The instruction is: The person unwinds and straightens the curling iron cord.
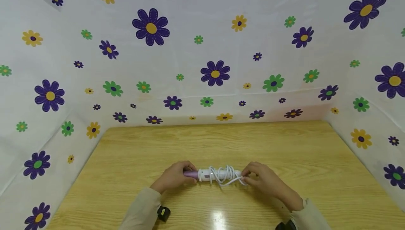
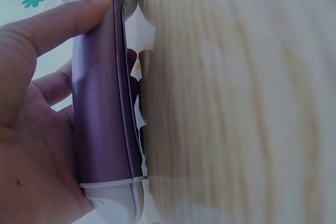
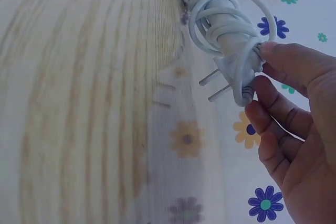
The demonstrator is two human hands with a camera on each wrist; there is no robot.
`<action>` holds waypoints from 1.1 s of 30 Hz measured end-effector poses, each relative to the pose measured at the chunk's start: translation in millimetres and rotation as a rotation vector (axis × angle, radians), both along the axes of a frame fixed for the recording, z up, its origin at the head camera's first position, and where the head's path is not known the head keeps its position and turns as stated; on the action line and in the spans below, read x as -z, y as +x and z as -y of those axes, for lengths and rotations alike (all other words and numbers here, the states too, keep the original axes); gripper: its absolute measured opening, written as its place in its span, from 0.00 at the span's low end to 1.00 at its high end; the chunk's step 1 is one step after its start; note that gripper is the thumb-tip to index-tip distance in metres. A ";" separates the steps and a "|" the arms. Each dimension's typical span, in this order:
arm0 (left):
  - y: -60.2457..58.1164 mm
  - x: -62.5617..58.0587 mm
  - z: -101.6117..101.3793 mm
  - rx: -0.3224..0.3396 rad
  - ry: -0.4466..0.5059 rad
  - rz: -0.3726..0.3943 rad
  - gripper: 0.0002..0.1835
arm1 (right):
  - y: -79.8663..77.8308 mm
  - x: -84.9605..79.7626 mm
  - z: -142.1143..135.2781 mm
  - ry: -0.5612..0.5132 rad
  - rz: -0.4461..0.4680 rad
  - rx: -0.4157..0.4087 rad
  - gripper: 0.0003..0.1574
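While the left grip (image 1: 174, 177) curls round a probably light, rigid wand's (image 1: 205, 176) purple handhold (image 2: 100, 103), lower centre, the right grip (image 1: 265, 179) pinches pliable cord (image 3: 228, 28).

My left hand (image 1: 174, 176) grips, thumb extended, fingers curled opposite. My right hand (image 1: 264, 179) pinches between thumb and fingertips. My left forearm (image 1: 143, 207) and right forearm (image 1: 308, 217) reach forward, angled inward.

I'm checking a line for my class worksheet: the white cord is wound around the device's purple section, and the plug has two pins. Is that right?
Not quite: the white cord is wound around the white section, not the purple section, as the head view shows. The plug does have two pins.
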State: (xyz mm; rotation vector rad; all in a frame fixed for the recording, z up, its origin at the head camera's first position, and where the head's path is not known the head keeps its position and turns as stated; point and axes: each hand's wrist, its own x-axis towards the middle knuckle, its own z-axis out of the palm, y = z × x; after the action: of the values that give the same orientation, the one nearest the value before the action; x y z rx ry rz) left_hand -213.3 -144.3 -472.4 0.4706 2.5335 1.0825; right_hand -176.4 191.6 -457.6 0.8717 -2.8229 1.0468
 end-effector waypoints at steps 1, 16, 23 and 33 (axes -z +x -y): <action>0.5 0.6 0.0 -0.004 -0.001 -0.001 0.18 | 0.0 -0.1 0.1 0.000 0.001 0.008 0.04; -0.5 -6.8 -0.5 -0.005 0.011 -0.026 0.17 | -4.4 -11.6 6.9 0.083 -0.127 -0.001 0.03; -1.8 -7.6 -0.1 -0.005 -0.010 -0.037 0.17 | -3.4 -13.9 7.0 0.035 -0.099 -0.067 0.02; 1.4 -0.5 0.5 0.014 -0.019 -0.039 0.18 | 10.5 -9.3 9.5 -0.009 -0.132 -0.134 0.12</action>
State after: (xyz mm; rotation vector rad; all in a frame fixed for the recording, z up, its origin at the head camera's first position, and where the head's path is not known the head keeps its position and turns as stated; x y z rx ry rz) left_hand -211.9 -144.8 -471.9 0.5090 2.5680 1.0535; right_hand -165.9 182.1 -448.3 1.0990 -2.6817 0.9743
